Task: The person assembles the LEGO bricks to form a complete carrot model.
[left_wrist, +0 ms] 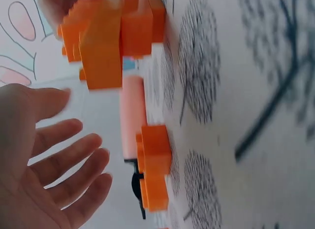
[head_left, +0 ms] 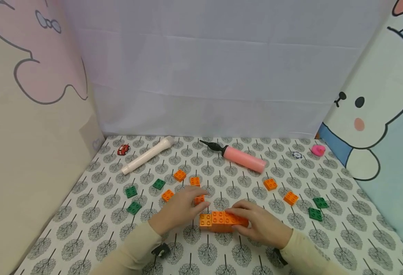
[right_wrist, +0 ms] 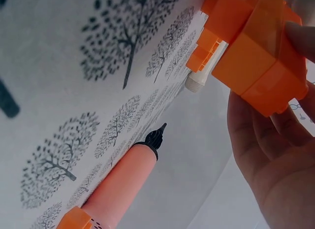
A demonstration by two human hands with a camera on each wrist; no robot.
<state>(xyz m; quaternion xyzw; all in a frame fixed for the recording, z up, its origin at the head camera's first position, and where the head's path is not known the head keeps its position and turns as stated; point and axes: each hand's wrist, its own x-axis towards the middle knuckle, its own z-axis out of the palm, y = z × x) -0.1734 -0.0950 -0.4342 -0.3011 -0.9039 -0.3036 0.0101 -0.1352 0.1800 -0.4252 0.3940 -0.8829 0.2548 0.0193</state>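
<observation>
Near the front middle of the table is a row of joined orange building bricks (head_left: 218, 220), studs up in the head view. My right hand (head_left: 262, 226) grips its right end between thumb and fingers, as the right wrist view of the orange bricks (right_wrist: 248, 54) also shows. My left hand (head_left: 179, 208) is just left of the row, fingers extended and apart, holding nothing. The left wrist view shows a gap between the left hand (left_wrist: 54, 160) and the orange bricks (left_wrist: 103, 54). Two loose orange bricks, one of them (head_left: 195, 181) farther back, lie beyond the left hand, the nearer partly hidden.
More orange bricks (head_left: 179, 175) and green bricks (head_left: 134, 207) lie left; others, orange (head_left: 291, 198) and green (head_left: 315, 214), lie right. Behind are a white tube (head_left: 148, 155), pink hand pump (head_left: 244, 159), red toy car (head_left: 123, 149) and pink toy duck (head_left: 318, 150).
</observation>
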